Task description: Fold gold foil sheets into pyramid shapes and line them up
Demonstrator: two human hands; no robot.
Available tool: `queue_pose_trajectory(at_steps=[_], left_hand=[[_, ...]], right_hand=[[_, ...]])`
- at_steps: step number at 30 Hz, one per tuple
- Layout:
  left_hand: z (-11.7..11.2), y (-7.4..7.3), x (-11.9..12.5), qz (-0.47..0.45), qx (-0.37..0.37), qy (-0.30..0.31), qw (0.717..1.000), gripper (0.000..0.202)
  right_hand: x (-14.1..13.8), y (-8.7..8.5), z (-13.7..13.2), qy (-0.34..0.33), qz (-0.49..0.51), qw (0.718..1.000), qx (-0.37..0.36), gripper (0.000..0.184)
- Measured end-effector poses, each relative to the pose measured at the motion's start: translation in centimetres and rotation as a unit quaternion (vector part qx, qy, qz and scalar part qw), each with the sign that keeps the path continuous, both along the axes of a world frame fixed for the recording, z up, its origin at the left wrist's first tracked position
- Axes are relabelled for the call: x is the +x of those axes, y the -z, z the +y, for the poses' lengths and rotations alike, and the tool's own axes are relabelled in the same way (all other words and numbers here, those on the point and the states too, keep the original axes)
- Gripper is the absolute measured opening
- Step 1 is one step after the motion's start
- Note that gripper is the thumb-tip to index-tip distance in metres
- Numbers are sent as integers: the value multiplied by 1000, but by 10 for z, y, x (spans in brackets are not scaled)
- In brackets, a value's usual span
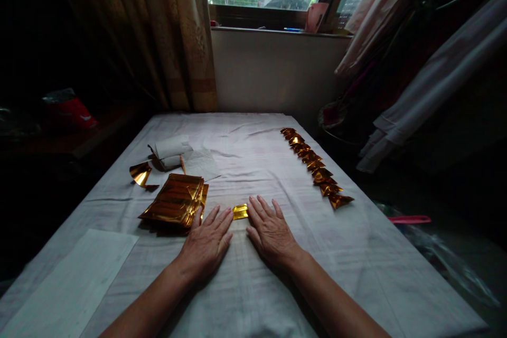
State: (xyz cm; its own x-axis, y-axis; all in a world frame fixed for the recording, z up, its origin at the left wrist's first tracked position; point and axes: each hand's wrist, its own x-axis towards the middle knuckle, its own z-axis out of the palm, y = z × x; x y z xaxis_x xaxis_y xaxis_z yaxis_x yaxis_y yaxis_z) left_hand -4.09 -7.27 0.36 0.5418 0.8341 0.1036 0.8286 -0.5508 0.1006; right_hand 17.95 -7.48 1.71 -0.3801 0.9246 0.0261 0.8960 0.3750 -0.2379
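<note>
Between my two hands lies a small folded strip of gold foil paper (pixel 240 212), flat on the cloth-covered table (pixel 253 296). My left hand (pixel 209 240) is spread palm down, its fingertips at the strip's left end and close to a stack of gold foil sheets (pixel 174 202). My right hand (pixel 271 229) also lies flat, fingers stretched out, touching or covering the strip's right end. How much of the strip is under the fingers is hidden. On the right, a row of folded gold foil pieces (pixel 312 162) runs along the table's edge.
Behind the stack are a curled gold foil scrap (pixel 140 173) and crumpled white paper (pixel 172 150). A white sheet (pixel 75 280) lies at front left. A curtain (pixel 174 37) hangs behind; clothes (pixel 439 68) hang at right. A pink handle (pixel 410 219) shows beyond the right edge.
</note>
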Motion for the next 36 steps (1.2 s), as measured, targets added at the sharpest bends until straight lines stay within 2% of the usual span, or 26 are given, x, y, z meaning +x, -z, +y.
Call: queue_pose_trajectory(at_steps=[3, 6, 12, 16, 23, 30, 36], left_hand=[[-1, -1, 1, -4, 6, -6, 1000, 50], [-2, 0, 1, -12, 15, -3, 1000, 50], [-2, 5, -2, -23, 26, 1, 999, 50], [-3, 6, -3, -21, 26, 3, 999, 52], [1, -3, 10, -90, 47, -35, 994, 36], [24, -21, 19, -82, 42, -17, 996, 17], [28, -15, 19, -88, 93, 5, 992, 20]], right_hand=[[-13, 2, 0, -43, 18, 999, 8, 53], [-19, 5, 1, -42, 27, 999, -4, 52], [1, 5, -5, 11, 14, 1000, -24, 56], [9, 5, -9, 23, 4, 999, -25, 55], [8, 1, 2, 36, 29, 999, 19, 43], [16, -7, 23, 17, 73, 997, 36, 27], [17, -8, 26, -5, 68, 997, 45, 26]])
